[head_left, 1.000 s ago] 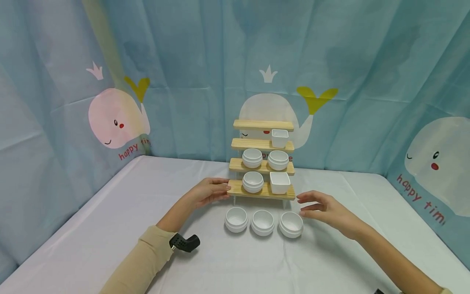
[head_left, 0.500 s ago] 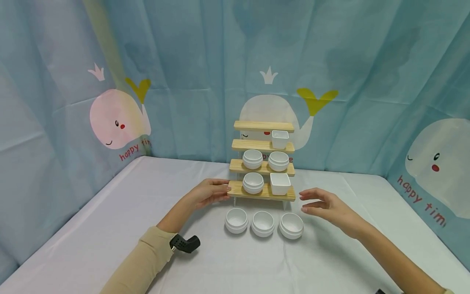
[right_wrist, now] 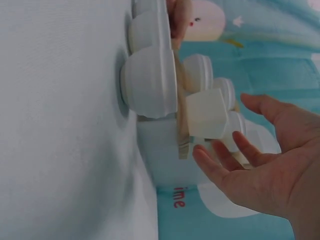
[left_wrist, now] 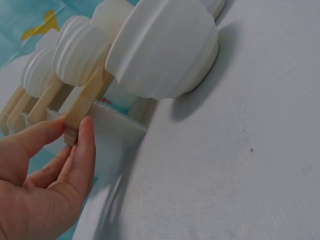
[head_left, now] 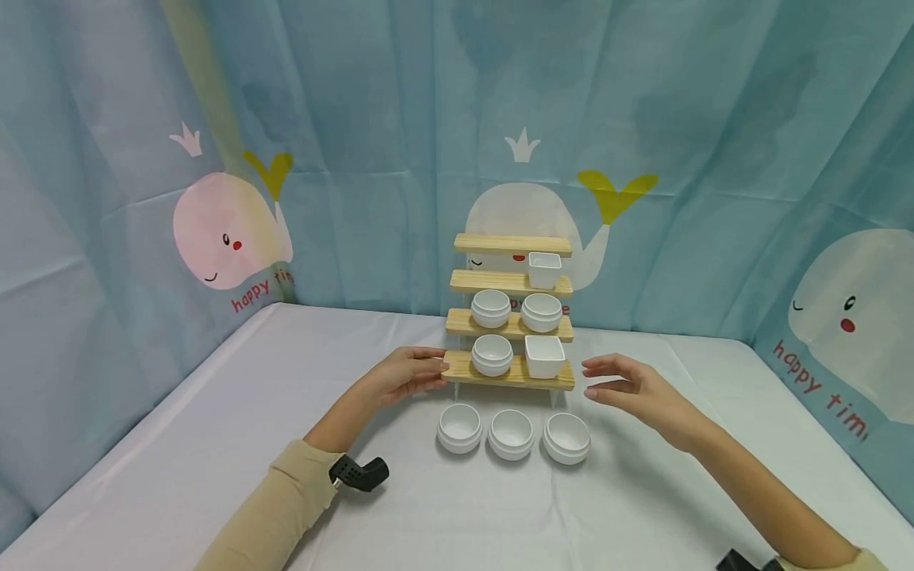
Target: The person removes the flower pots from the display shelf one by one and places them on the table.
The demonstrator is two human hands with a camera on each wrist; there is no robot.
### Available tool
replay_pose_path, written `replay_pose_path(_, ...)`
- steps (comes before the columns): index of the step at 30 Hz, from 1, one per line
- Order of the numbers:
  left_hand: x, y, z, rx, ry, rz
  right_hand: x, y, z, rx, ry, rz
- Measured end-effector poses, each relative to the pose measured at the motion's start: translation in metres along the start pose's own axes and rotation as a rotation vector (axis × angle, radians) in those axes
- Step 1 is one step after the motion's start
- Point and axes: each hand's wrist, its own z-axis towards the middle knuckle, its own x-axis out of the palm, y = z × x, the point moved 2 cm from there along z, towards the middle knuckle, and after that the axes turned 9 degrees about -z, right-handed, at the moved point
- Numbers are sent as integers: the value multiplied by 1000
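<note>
"Stand (head_left: pixel 512 243), wooden and four-tiered, sits upright on the worktop (head_left: pixel 400 523) before you; where are your bowls?"

"Your lowest shelf (head_left: pixel 519 373) carries a round bowl (head_left: pixel 491 354) and a square bowl (head_left: pixel 545 358); the second shelf (head_left: pixel 516 326), two round bowls (head_left: pixel 490 308); the third shelf (head_left: pixel 493 280), a small square bowl (head_left: pixel 545 270) toward its right end. You have three ribbed bowls (head_left: pixel 510 435) in a row just in front."

"And your hands?"

"Your left hand (head_left: pixel 407 374) pinches the lowest shelf's left end. Your right hand (head_left: pixel 648 396) has hold of nothing: fingers loosely bent, a wide gap to the thumb, just beside that shelf's right end."

"What has just changed for you?"

"You have raised your right hand a little, away from the nearest ribbed bowl. Bowls and stand have stayed put, so your arrangement seems no further along; your left hand is probably steadying it. Behind hangs a blue whale-print curtain (head_left: pixel 357 238)."
</note>
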Motion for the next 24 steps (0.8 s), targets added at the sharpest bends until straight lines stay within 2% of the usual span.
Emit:
replay_pose_path(15, 0, 0, 1, -4, -16, 8, -15, 11, 14, -19, -18, -30)
replay_pose_path(24, 0, 0, 1, 1, -9, 9, -24, 22, 24, 2, -28, -35)
